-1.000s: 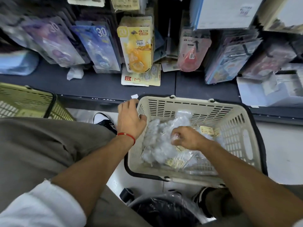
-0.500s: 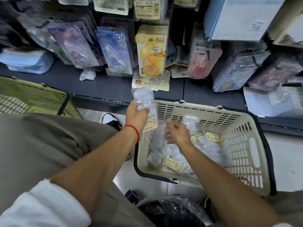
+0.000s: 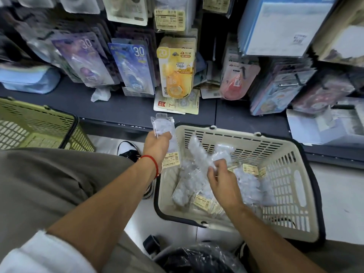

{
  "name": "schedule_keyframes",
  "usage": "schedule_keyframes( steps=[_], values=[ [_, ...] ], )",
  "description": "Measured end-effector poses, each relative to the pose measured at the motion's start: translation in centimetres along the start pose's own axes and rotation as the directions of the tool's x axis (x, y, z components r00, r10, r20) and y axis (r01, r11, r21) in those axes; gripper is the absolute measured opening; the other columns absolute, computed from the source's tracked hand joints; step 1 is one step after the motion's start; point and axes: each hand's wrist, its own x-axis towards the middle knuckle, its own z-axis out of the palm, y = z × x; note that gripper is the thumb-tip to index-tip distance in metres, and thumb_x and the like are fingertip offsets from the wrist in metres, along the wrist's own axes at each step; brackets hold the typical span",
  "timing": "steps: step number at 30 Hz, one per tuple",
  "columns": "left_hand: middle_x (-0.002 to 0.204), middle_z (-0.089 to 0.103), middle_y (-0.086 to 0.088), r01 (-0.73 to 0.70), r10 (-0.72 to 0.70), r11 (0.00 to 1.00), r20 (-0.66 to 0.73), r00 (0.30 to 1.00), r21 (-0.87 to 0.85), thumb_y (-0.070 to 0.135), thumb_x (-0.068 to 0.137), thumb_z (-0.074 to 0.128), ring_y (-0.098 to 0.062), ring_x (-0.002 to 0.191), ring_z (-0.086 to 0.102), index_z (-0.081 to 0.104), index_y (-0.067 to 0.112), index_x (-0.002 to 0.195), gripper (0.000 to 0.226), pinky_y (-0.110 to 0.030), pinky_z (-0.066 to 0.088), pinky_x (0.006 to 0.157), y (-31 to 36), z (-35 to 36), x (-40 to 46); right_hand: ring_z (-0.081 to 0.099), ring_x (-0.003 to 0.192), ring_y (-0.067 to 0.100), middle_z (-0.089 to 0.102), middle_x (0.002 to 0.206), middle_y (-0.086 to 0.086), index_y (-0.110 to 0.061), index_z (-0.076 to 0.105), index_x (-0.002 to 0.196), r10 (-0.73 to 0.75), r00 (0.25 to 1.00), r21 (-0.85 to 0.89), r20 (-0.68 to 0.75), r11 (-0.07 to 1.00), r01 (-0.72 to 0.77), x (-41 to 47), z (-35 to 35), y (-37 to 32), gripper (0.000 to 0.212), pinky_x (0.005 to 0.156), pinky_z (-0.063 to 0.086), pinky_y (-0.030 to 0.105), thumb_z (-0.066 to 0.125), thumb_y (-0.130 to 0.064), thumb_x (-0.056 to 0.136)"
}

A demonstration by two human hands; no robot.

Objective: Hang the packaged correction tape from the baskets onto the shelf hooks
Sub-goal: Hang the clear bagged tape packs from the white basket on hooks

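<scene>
A beige basket [image 3: 295, 184] on the floor holds several clear packs of correction tape [image 3: 187, 192] with yellow labels. My left hand [image 3: 156, 144] grips one clear pack [image 3: 162, 125] upright above the basket's left rim. My right hand [image 3: 222, 180] pinches a second clear pack [image 3: 199, 152] and holds it lifted over the pile inside the basket. Above the dark shelf [image 3: 78, 107], hooks carry hanging packs: purple [image 3: 86, 62], blue [image 3: 134, 69], yellow [image 3: 176, 71] and pink [image 3: 236, 79].
A green basket [image 3: 39, 129] stands on the floor at the left. Loose cards [image 3: 177, 105] and a crumpled wrapper [image 3: 100, 94] lie on the shelf. A blue box [image 3: 279, 26] hangs upper right. A black bag [image 3: 197, 259] lies by my legs.
My left hand lifted a clear pack out of the basket and holds it up. My right hand let go of the pile and now pinches another pack, raising it.
</scene>
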Motion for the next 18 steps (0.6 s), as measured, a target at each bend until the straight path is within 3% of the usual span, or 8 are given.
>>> schedule_keyframes(
  steps=[3, 5, 7, 10, 12, 15, 16, 18],
  values=[
    [0.126, 0.068, -0.016, 0.031, -0.032, 0.999, -0.026, 0.999, -0.014, 0.038, 0.099, 0.058, -0.042, 0.112, 0.069, 0.057, 0.019, 0.124, 0.032, -0.058, 0.055, 0.101, 0.4, 1.1, 0.0, 0.061, 0.068, 0.014, 0.065, 0.087, -0.007, -0.032, 0.045, 0.117, -0.014, 0.994, 0.083, -0.112, 0.996, 0.024, -0.6, -1.8, -1.2, 0.009, 0.053, 0.045, 0.031, 0.043, -0.038, 0.111],
    [0.116, 0.071, -0.015, 0.137, -0.119, 0.977, 0.116, 0.986, -0.165, 0.048, 0.099, 0.057, -0.036, 0.098, 0.074, 0.06, 0.012, 0.127, 0.046, -0.048, 0.063, 0.085, 1.0, 1.5, -0.3, 0.064, 0.093, 0.012, 0.068, 0.113, -0.009, -0.031, 0.053, 0.133, -0.076, 0.985, 0.099, -0.154, 0.991, 0.092, -0.3, -2.7, -2.0, 0.025, 0.076, 0.049, 0.021, 0.044, -0.037, 0.111],
    [0.101, 0.073, -0.011, 0.242, -0.137, 0.925, 0.338, 0.931, -0.293, 0.062, 0.098, 0.053, -0.028, 0.08, 0.073, 0.064, 0.013, 0.121, 0.055, -0.036, 0.061, 0.067, 1.5, 1.6, -1.2, 0.06, 0.124, 0.012, 0.065, 0.137, 0.0, -0.015, 0.059, 0.14, -0.269, 0.939, -0.007, -0.214, 0.962, 0.274, 0.0, -2.9, -2.8, 0.032, 0.108, 0.04, 0.013, 0.055, -0.018, 0.109],
    [0.121, 0.073, -0.015, 0.308, -0.097, 0.851, 0.448, 0.889, -0.426, 0.074, 0.094, 0.048, -0.032, 0.106, 0.071, 0.066, 0.012, 0.131, 0.074, -0.042, 0.058, 0.078, 1.2, 1.6, -1.6, 0.06, 0.134, 0.03, 0.066, 0.139, 0.013, 0.002, 0.069, 0.126, -0.605, 0.769, -0.303, -0.206, 0.786, 0.538, 0.4, -1.7, -3.2, 0.033, 0.118, 0.046, 0.045, 0.072, 0.009, 0.094],
    [0.12, 0.07, -0.016, 0.289, -0.074, 0.846, 0.439, 0.895, -0.448, 0.064, 0.098, 0.052, -0.032, 0.102, 0.07, 0.065, 0.01, 0.131, 0.065, -0.042, 0.057, 0.081, 1.4, 1.1, -1.6, 0.06, 0.134, 0.032, 0.067, 0.138, 0.012, 0.002, 0.071, 0.12, -0.651, 0.733, -0.267, -0.199, 0.755, 0.599, 0.9, -1.3, -3.5, 0.028, 0.113, 0.049, 0.052, 0.073, 0.008, 0.094],
    [0.121, 0.063, -0.023, 0.226, -0.063, 0.893, 0.386, 0.92, -0.39, 0.021, 0.103, 0.06, -0.034, 0.096, 0.065, 0.054, -0.004, 0.144, 0.049, -0.043, 0.053, 0.087, 1.3, 0.4, -1.6, 0.058, 0.134, 0.025, 0.066, 0.14, 0.005, -0.007, 0.072, 0.123, -0.704, 0.696, -0.223, -0.145, 0.708, 0.67, 1.5, -1.2, -4.1, 0.028, 0.115, 0.047, 0.041, 0.076, -0.02, 0.098],
    [0.126, 0.064, -0.025, 0.191, -0.058, 0.913, 0.349, 0.935, -0.36, 0.008, 0.101, 0.061, -0.037, 0.1, 0.066, 0.051, -0.004, 0.147, 0.048, -0.047, 0.053, 0.09, 1.0, 0.4, -1.3, 0.056, 0.135, 0.021, 0.065, 0.142, 0.003, -0.011, 0.071, 0.126, -0.702, 0.704, -0.197, -0.104, 0.709, 0.678, 1.7, -1.1, -4.3, 0.033, 0.117, 0.043, 0.036, 0.072, -0.03, 0.1],
    [0.133, 0.066, -0.026, 0.112, -0.033, 0.946, 0.256, 0.966, -0.303, -0.001, 0.099, 0.064, -0.044, 0.114, 0.068, 0.053, 0.002, 0.144, 0.046, -0.055, 0.053, 0.1, 0.4, 0.4, -0.9, 0.052, 0.136, 0.016, 0.062, 0.144, -0.002, -0.018, 0.067, 0.133, -0.585, 0.808, -0.111, -0.068, 0.809, 0.577, 2.2, -0.9, -4.0, 0.037, 0.116, 0.037, 0.03, 0.058, -0.042, 0.106]
  ],
)
